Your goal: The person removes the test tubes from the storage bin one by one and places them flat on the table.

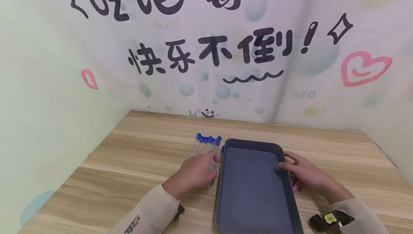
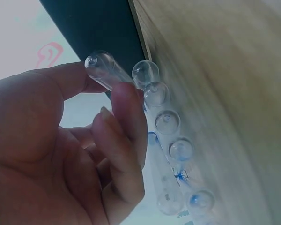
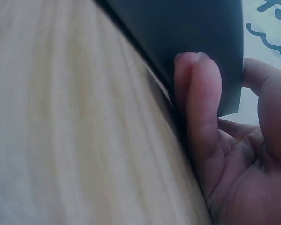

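A dark grey rectangular tray [image 1: 251, 191] lies on the table in front of me. Just left of it, my left hand [image 1: 196, 171] pinches a clear test tube [image 2: 107, 70] between thumb and fingers; the tube's rounded end shows in the left wrist view. Beside and under that hand is a row of similar test tubes [image 2: 167, 123], their blue caps [image 1: 205, 139] facing the back wall. On the tray's right side, my right hand [image 1: 304, 173] grips the rim, thumb over the edge and fingers against the outer wall [image 3: 206, 28].
The wood-grain table [image 1: 129, 176] runs back to a printed cloth wall [image 1: 206, 94] with lettering. Side walls stand at left and right. One more blue cap [image 1: 222, 149] shows against the tray's left edge. Black straps with small devices [image 1: 332, 219] sit at the wrists.
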A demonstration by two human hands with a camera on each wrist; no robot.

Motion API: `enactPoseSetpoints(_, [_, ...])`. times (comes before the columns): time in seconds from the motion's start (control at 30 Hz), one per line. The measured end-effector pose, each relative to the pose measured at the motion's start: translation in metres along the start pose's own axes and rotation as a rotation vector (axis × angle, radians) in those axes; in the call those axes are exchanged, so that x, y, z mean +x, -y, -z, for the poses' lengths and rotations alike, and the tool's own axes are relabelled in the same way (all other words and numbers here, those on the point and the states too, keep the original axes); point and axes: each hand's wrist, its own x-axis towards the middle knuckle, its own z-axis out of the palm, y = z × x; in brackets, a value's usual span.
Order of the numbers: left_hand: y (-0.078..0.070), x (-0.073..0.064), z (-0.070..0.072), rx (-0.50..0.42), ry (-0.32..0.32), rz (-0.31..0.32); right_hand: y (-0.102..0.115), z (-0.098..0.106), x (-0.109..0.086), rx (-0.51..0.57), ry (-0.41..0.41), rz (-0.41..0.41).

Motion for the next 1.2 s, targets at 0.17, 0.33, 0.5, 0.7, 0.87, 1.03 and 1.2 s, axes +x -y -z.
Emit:
enactPoseSetpoints(0.17, [0.0013, 0.0009, -0.0015, 0.01, -0.003, 0.01, -0.0004, 0.0, 0.0001, 0.002, -0.001, 0.0])
enactPoseSetpoints(0.33, [0.0012, 0.001, -0.0009, 0.02, -0.006, 0.014, -0.0005, 0.0001, 0.0003, -0.001, -0.004, -0.002])
enactPoseSetpoints(0.5, [0.0014, 0.0017, -0.0013, 0.033, -0.014, 0.013, -0.0007, -0.0002, 0.0001, -0.01, -0.011, -0.008])
enactPoseSetpoints(0.7, [0.0014, 0.0022, -0.0014, 0.026, -0.024, 0.02, -0.0014, 0.0004, -0.0007, -0.004, -0.002, -0.005])
enactPoseSetpoints(0.87, [0.0015, 0.0019, -0.0007, 0.025, -0.023, 0.022, -0.0019, 0.0004, -0.0003, -0.006, 0.001, 0.001])
enactPoseSetpoints(1.03, [0.0017, 0.0009, 0.001, 0.022, -0.019, 0.027, -0.0031, -0.0005, 0.0013, -0.004, -0.002, 0.0])
enactPoseSetpoints(1.2, [0.002, 0.0003, 0.0026, 0.018, -0.038, 0.042, -0.0038, -0.0005, 0.0025, 0.004, 0.003, -0.003])
